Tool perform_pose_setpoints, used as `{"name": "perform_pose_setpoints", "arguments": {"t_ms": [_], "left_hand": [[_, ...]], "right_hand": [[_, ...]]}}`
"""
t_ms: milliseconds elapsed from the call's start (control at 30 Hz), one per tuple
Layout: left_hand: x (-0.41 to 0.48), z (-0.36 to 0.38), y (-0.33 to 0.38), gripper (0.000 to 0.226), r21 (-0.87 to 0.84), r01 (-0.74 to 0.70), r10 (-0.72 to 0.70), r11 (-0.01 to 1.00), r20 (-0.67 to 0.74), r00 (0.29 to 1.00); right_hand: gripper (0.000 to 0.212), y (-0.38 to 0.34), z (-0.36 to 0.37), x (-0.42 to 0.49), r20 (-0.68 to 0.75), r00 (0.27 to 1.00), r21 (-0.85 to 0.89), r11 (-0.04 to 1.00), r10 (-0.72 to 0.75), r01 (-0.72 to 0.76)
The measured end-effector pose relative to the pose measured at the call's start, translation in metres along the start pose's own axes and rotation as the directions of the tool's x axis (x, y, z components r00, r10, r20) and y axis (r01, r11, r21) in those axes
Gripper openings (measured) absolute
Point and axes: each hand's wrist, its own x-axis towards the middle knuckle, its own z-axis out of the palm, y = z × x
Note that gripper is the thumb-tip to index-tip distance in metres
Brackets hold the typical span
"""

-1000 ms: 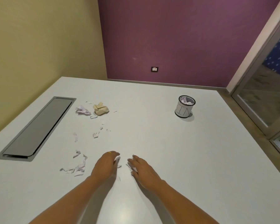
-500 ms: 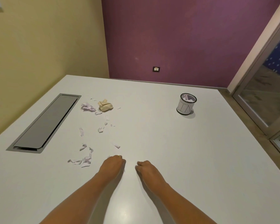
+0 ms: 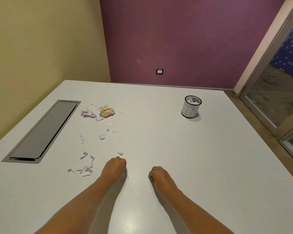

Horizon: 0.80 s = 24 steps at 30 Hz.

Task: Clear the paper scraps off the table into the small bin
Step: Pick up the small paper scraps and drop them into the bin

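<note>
Both my hands rest on the white table [image 3: 184,157] near its front. My left hand [image 3: 115,168] is curled into a fist, with a white sliver showing under its fingers. My right hand [image 3: 157,173] is also curled shut; what it holds is hidden. Torn white scraps [image 3: 85,169] lie just left of my left hand, and one scrap [image 3: 119,152] lies just beyond it. Farther off are more small bits [image 3: 101,136], a crumpled white ball [image 3: 87,113] and a crumpled tan paper [image 3: 106,110]. The small bin [image 3: 189,112], labelled BIN, stands upright at the far right with paper inside.
A long grey cable-tray lid [image 3: 42,130] is set into the table on the left. A yellow wall runs along the left and a purple wall with a socket [image 3: 159,71] lies behind. A glass door [image 3: 277,102] stands beyond the table's right edge.
My fingers were spread around small scraps and have curled into fists. Those scraps no longer show on the table. The hands have moved slightly apart.
</note>
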Motion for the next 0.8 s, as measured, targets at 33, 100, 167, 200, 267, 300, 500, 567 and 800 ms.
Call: {"name": "perform_pose_setpoints", "arguments": {"t_ms": [33,100,167,200,267,300,500,567,800], "left_hand": [[0.001,-0.002,-0.001,0.019,-0.03,0.013,-0.013,0.999,-0.012,1.0],[0.003,-0.005,-0.004,0.022,-0.077,0.038,-0.041,0.996,-0.043,0.998],[0.007,-0.009,-0.004,0.02,-0.119,0.052,-0.063,0.992,-0.084,0.994],[0.009,-0.012,-0.004,0.018,-0.137,0.061,-0.075,0.989,-0.1,0.992],[0.013,-0.016,-0.003,0.023,-0.159,0.075,-0.095,0.984,-0.117,0.989],[0.016,-0.018,-0.002,0.024,-0.161,0.077,-0.097,0.984,-0.119,0.988],[0.035,-0.033,0.016,0.029,-0.218,0.065,-0.082,0.974,-0.067,0.994],[0.044,-0.042,0.024,0.027,-0.24,0.045,-0.064,0.97,-0.074,0.995],[0.097,-0.08,0.068,0.02,-0.321,-0.069,0.018,0.945,-0.161,0.987]], "right_hand": [[0.025,0.002,-0.001,0.002,-0.004,1.0,0.004,1.0,0.002,-0.002],[0.024,0.005,-0.004,0.004,-0.014,1.0,-0.002,1.0,0.011,-0.011],[0.025,0.009,-0.009,0.007,-0.022,1.0,0.015,1.0,0.016,-0.015],[0.026,0.01,-0.011,0.009,-0.027,1.0,0.018,1.0,0.014,-0.013],[0.028,0.014,-0.018,0.012,-0.033,0.999,0.022,1.0,0.004,-0.003],[0.028,0.016,-0.021,0.015,-0.038,0.999,0.02,1.0,-0.004,0.005],[0.022,0.036,-0.045,0.035,-0.09,0.995,0.047,0.998,0.034,-0.03],[0.02,0.042,-0.057,0.044,-0.133,0.989,0.083,0.995,0.065,-0.054],[0.03,0.062,-0.119,0.087,-0.314,0.928,0.272,0.956,0.198,-0.112]]}}
